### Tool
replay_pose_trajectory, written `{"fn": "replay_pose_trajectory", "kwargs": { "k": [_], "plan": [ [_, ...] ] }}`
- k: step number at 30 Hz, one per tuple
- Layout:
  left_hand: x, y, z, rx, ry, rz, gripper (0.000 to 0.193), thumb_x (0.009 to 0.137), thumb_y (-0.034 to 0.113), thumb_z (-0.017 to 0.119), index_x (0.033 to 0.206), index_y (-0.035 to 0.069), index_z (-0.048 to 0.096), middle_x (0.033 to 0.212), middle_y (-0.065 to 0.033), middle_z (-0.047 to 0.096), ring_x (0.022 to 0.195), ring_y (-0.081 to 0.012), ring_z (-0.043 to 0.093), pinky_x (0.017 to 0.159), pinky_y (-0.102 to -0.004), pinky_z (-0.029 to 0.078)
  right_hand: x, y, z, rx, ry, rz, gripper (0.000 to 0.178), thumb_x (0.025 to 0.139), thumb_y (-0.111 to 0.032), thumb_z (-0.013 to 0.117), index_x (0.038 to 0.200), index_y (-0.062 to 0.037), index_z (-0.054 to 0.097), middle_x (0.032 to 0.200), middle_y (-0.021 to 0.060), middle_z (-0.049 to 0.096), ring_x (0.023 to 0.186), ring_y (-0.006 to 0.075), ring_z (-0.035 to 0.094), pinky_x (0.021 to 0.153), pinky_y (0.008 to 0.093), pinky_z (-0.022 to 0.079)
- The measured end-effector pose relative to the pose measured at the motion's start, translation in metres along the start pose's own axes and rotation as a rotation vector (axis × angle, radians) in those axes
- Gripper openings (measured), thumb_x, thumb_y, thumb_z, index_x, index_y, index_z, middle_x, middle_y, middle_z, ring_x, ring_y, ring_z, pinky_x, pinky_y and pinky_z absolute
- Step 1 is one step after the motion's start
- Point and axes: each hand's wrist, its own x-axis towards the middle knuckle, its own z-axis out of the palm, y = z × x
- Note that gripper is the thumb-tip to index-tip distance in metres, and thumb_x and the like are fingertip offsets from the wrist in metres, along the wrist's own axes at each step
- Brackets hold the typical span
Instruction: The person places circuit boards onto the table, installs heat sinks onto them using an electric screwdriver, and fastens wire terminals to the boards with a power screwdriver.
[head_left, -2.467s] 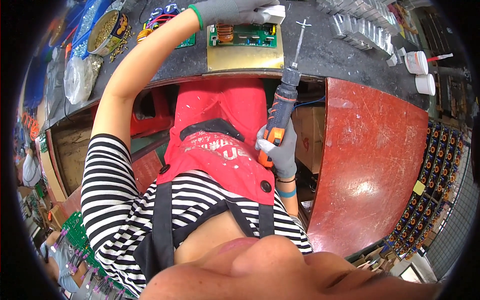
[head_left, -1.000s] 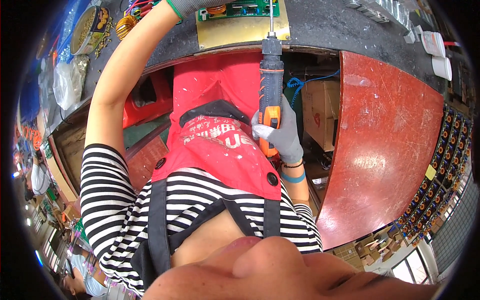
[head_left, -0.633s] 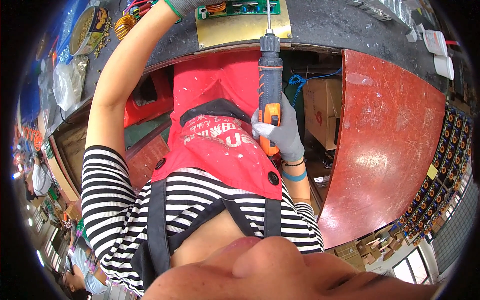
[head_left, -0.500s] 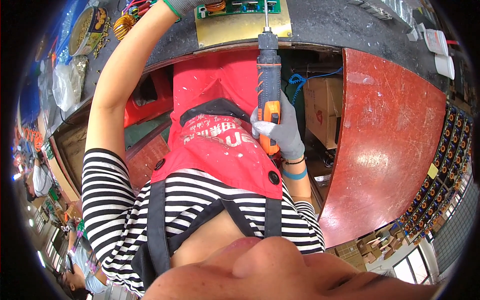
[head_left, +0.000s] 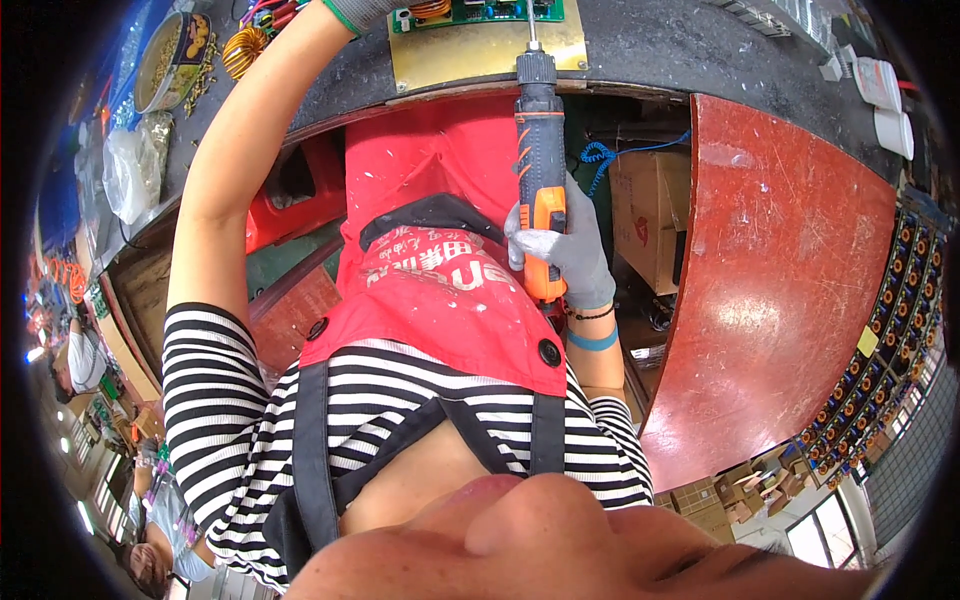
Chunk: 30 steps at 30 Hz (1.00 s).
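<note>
My right hand (head_left: pixel 572 250), in a grey glove, is closed around the handle of an orange and black electric screwdriver (head_left: pixel 541 150). Its long bit points away from me and reaches over a green circuit board (head_left: pixel 478 12), where the tip is cut off by the upper edge. Beneath the board lies a gold-coloured metal plate (head_left: pixel 440 62) at the front of the dark workbench. My left hand (head_left: pixel 362 12), gloved in grey with a green cuff, is at the board's left end beside a copper coil; its fingers are out of the picture.
At the left of the workbench (head_left: pixel 650 55) stand a tub of screws (head_left: pixel 163 70), a loose copper coil (head_left: pixel 243 52) and a clear plastic bag (head_left: pixel 130 175). White containers (head_left: pixel 880 90) sit at the right edge. A red board (head_left: pixel 770 270) leans at my right, near a cardboard box (head_left: pixel 645 215).
The screwdriver and my right hand have shifted very slightly in the picture. The grip is the same, and my left hand stays by the board.
</note>
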Motion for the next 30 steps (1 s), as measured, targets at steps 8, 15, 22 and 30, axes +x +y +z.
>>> {"fn": "replay_pose_trajectory", "kwargs": {
  "k": [8, 15, 22, 30],
  "plan": [
    [0.001, -0.002, 0.001, 0.041, -0.009, 0.002, 0.026, 0.091, 0.011, 0.069, 0.116, 0.004, 0.07, 0.105, -0.0167, 0.067, 0.095, -0.0346, 0.068, 0.08, -0.038, 0.055, 0.001, -0.002, 0.0, 0.007, -0.011, -0.008, 0.066, 0.071, 0.003, 0.066, 0.134, 0.0006, 0.047, 0.08, 0.0124, 0.064, 0.058, 0.0193, 0.062, 0.054, 0.0311, 0.052],
    [0.003, 0.002, -0.002, 0.05, -0.025, 0.006, 0.026, 0.091, 0.01, 0.068, 0.116, 0.004, 0.069, 0.104, -0.0165, 0.067, 0.094, -0.0345, 0.067, 0.079, -0.0383, 0.054, 0.004, -0.004, 0.001, 0.026, -0.021, -0.016, 0.065, 0.072, 0.002, 0.066, 0.134, 0.0015, 0.046, 0.08, 0.0125, 0.064, 0.057, 0.0191, 0.061, 0.054, 0.0312, 0.052],
    [0.003, -0.001, -0.001, 0.042, -0.022, 0.004, 0.027, 0.091, 0.011, 0.068, 0.117, 0.004, 0.069, 0.105, -0.0168, 0.067, 0.095, -0.0348, 0.067, 0.08, -0.0381, 0.054, 0.004, -0.009, 0.006, 0.107, -0.032, 0.021, 0.065, 0.071, 0.001, 0.065, 0.133, 0.0009, 0.046, 0.08, 0.0126, 0.063, 0.057, 0.0185, 0.061, 0.053, 0.0306, 0.05],
    [0.004, -0.001, -0.006, 0.06, -0.03, 0.006, 0.026, 0.09, 0.01, 0.068, 0.115, 0.003, 0.069, 0.105, -0.0175, 0.067, 0.097, -0.0354, 0.067, 0.082, -0.0386, 0.054, 0.006, -0.01, 0.012, 0.086, -0.028, 0.016, 0.066, 0.071, 0.0, 0.065, 0.133, 0.0006, 0.045, 0.078, 0.0131, 0.062, 0.056, 0.019, 0.061, 0.053, 0.031, 0.05]
  ]
}}
